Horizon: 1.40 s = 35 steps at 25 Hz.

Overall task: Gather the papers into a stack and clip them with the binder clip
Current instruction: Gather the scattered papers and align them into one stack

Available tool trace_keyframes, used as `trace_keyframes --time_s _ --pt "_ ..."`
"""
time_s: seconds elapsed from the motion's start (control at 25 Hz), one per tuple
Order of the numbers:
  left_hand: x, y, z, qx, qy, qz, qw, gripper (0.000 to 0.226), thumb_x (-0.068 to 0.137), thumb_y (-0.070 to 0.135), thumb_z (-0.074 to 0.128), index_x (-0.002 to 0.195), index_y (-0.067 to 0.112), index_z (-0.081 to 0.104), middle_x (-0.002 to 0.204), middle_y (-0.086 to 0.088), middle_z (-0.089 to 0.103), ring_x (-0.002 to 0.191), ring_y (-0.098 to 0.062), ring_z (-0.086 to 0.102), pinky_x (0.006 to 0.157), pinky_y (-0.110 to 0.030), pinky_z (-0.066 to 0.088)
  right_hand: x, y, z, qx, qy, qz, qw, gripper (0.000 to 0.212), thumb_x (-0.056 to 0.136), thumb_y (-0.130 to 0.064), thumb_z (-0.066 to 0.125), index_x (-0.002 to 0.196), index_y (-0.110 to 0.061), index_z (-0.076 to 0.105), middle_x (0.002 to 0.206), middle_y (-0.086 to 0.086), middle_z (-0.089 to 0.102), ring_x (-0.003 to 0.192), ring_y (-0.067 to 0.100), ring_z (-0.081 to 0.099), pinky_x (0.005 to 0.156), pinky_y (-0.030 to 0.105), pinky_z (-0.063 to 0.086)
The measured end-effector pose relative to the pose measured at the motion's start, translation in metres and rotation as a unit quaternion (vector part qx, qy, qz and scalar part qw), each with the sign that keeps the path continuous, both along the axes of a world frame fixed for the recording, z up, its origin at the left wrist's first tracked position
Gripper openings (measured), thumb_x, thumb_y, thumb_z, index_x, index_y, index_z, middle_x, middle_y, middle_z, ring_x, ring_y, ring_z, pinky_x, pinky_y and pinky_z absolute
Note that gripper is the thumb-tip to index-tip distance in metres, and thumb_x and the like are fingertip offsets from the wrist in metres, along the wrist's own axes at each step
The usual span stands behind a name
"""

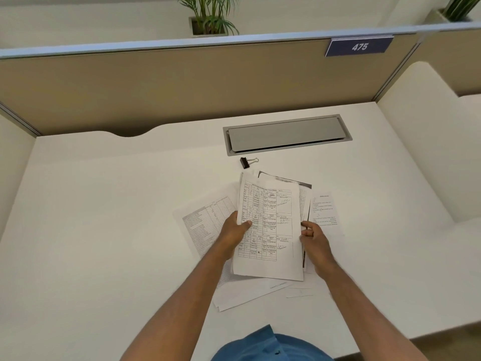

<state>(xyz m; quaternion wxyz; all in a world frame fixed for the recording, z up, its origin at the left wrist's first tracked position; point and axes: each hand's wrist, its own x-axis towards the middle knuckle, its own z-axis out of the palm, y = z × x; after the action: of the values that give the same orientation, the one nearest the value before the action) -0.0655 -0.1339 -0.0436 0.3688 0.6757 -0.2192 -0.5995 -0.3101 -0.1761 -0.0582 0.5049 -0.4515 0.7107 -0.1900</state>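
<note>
A loose bundle of printed papers (pixel 270 225) is held over the white desk (pixel 104 230), a form with a table on top. My left hand (pixel 234 231) grips its left edge, thumb on the top sheet. My right hand (pixel 313 239) pinches the right edge. More sheets lie flat underneath: one fanned out to the left (pixel 205 217), one to the right (pixel 324 209), others toward me (pixel 250 293). A black binder clip (pixel 247 162) with silver handles rests on the desk just beyond the papers, apart from both hands.
A grey cable hatch (pixel 286 135) is set in the desk behind the clip. A tan partition (pixel 182 82) with a blue sign reading 475 (pixel 359 46) walls the back. White side panels stand left and right. Potted plants (pixel 208 16) sit beyond the partition.
</note>
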Motion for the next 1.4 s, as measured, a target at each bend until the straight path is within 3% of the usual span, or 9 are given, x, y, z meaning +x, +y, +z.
trace_keyframes --time_s 0.32,0.52,0.64,0.72,0.88,1.0,1.08,1.2,1.4 --pt "-0.008 0.000 0.004 -0.026 -0.027 0.015 0.999 0.043 0.097 0.009 0.066 0.138 0.015 0.054 0.133 -0.005 0.067 0.117 -0.024 0.066 0.099 -0.043 0.055 -0.008 0.003 0.007 0.022 -0.088 -0.059 0.994 0.044 0.093 -0.004 0.063 0.134 -0.020 0.054 0.103 0.004 0.063 0.095 0.017 0.062 0.081 0.028 0.050" --pt "0.005 0.009 0.013 -0.004 0.156 0.086 0.984 0.036 0.091 0.006 0.074 0.126 0.014 0.067 0.119 -0.012 0.077 0.111 -0.034 0.073 0.097 -0.058 0.057 0.002 0.020 0.011 -0.077 -0.036 -0.116 0.990 0.050 0.090 -0.029 0.072 0.136 -0.024 0.052 0.133 0.000 0.052 0.111 0.019 0.058 0.094 0.034 0.049" --pt "0.017 0.019 0.018 -0.006 0.185 0.074 0.980 0.038 0.091 0.007 0.074 0.128 0.012 0.065 0.121 -0.015 0.076 0.111 -0.036 0.073 0.096 -0.059 0.057 0.009 0.020 0.019 -0.002 -0.163 -0.148 0.975 0.066 0.088 -0.035 0.077 0.144 -0.023 0.044 0.137 0.000 0.058 0.121 0.022 0.061 0.105 0.043 0.050" --pt "0.025 0.029 0.021 -0.007 0.171 0.042 0.984 0.038 0.093 0.010 0.072 0.130 0.015 0.064 0.121 -0.013 0.076 0.111 -0.034 0.074 0.096 -0.057 0.058 0.010 0.015 0.026 0.072 -0.218 -0.113 0.967 0.072 0.084 -0.037 0.080 0.145 -0.020 0.046 0.131 0.002 0.068 0.116 0.026 0.069 0.103 0.050 0.053" --pt "0.028 0.044 0.022 -0.009 0.136 0.001 0.991 0.034 0.100 0.017 0.064 0.134 0.021 0.061 0.122 -0.009 0.076 0.110 -0.029 0.074 0.093 -0.050 0.060 0.023 0.016 0.048 0.084 -0.184 0.048 0.978 0.033 0.097 -0.016 0.066 0.130 -0.020 0.063 0.122 -0.001 0.076 0.110 0.023 0.072 0.100 0.048 0.055" --pt "0.025 0.050 0.021 -0.013 0.113 0.027 0.993 0.036 0.102 0.016 0.061 0.137 0.021 0.059 0.122 -0.008 0.076 0.110 -0.028 0.074 0.091 -0.048 0.061 0.037 0.028 0.062 0.064 -0.166 0.127 0.976 0.032 0.100 -0.010 0.061 0.126 -0.027 0.062 0.121 -0.008 0.074 0.109 0.011 0.070 0.086 0.029 0.058" --pt "0.029 0.053 0.022 -0.024 0.111 0.046 0.992 0.041 0.098 0.013 0.066 0.138 0.017 0.059 0.122 -0.009 0.076 0.111 -0.029 0.073 0.096 -0.052 0.059 0.042 0.032 0.068 0.031 -0.167 0.128 0.977 0.032 0.100 -0.007 0.059 0.127 -0.024 0.062 0.120 -0.008 0.073 0.109 0.008 0.069 0.084 0.023 0.057" --pt "0.039 0.055 0.041 -0.069 0.121 0.045 0.989 0.045 0.092 0.011 0.073 0.136 0.009 0.062 0.124 -0.012 0.075 0.113 -0.029 0.073 0.099 -0.050 0.058 0.042 0.030 0.085 -0.015 -0.167 0.113 0.979 0.028 0.101 -0.007 0.058 0.122 -0.021 0.068 0.120 -0.001 0.076 0.106 0.016 0.074 0.090 0.035 0.060" --pt "0.046 0.044 0.092 -0.175 0.060 0.045 0.982 0.039 0.089 0.012 0.076 0.127 0.011 0.070 0.123 -0.004 0.076 0.114 -0.023 0.072 0.099 -0.041 0.056 0.049 0.027 0.121 -0.106 -0.194 0.083 0.972 0.032 0.098 -0.006 0.060 0.126 -0.020 0.065 0.116 -0.003 0.076 0.105 0.015 0.072 0.089 0.033 0.059"
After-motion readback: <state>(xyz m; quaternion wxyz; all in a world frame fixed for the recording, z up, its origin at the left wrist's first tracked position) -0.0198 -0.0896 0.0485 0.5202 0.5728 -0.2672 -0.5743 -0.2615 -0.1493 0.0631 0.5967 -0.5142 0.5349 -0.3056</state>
